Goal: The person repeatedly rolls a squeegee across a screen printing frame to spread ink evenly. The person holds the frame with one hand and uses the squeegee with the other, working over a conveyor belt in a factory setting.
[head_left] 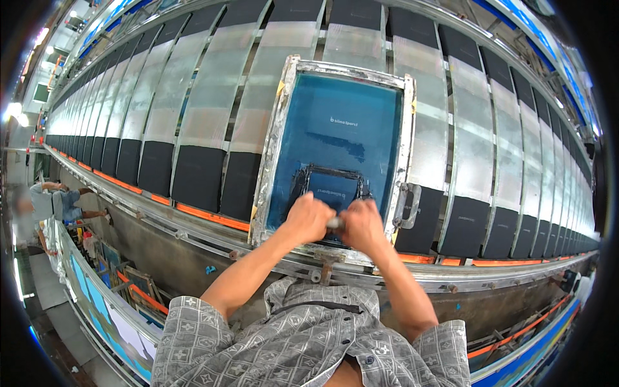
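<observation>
In front of me a screen-printing frame (407, 129) with pale, stained metal edges lies across the printing table, its mesh (335, 97) blue with small white lettering. Over the lower half of the mesh, black ink (332, 171) makes a rough, smeared outline. Both hands are closed side by side near the frame's lower end. My left hand (311, 218) and my right hand (363, 226) grip a squeegee (334, 223); only a short pale bit of its handle shows between the fists. Its blade is hidden beneath the hands.
Long pale boards (258, 84) with black fabric pieces (200, 174) on both ends run in a row to either side. A metal rail (193, 222) with orange strips edges the table near me. At the far left another person (61, 200) is in the aisle.
</observation>
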Motion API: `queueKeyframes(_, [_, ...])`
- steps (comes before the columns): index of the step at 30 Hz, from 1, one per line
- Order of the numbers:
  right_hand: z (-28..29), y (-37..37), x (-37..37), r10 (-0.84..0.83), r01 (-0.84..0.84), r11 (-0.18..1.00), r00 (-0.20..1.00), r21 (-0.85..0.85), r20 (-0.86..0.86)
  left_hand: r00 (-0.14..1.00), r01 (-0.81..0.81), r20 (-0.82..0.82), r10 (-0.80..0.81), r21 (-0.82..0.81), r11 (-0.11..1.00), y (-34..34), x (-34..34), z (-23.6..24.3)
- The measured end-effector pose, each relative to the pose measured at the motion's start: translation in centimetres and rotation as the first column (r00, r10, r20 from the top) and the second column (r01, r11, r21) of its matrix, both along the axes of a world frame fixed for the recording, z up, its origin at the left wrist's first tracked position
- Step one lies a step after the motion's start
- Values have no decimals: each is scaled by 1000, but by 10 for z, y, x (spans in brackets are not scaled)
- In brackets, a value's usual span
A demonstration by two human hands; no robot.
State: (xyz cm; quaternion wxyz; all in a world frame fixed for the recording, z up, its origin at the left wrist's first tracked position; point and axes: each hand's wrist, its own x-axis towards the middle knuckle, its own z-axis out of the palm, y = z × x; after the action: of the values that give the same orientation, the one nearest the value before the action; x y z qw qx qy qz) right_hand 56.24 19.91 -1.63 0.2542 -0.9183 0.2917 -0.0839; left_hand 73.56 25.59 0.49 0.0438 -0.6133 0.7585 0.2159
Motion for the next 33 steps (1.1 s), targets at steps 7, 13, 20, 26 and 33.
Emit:
queueKeyframes(7, [21,-60,-53,-627,657,754,721,-2,294,999,-21,29,24,-79,997,-59,28,26])
queueKeyframes(13, [-53,-77,-75,-885,816,465,439,344,157,993,-117,-28,114,-194,974,-72,28,3])
queueKeyframes(20, [-21,-84,-63,-898,779,437,404,451,173,997,-80,-51,62,-600,796,99,-14,-11])
queueKeyframes(26, [-55,-49,30,-886,704,464,387,538,256,996,-88,-10,93,-461,883,100,91,-6])
queueKeyframes(33, [-48,-12,113,-883,676,470,368,568,293,992,-118,3,125,-321,940,125,172,-6])
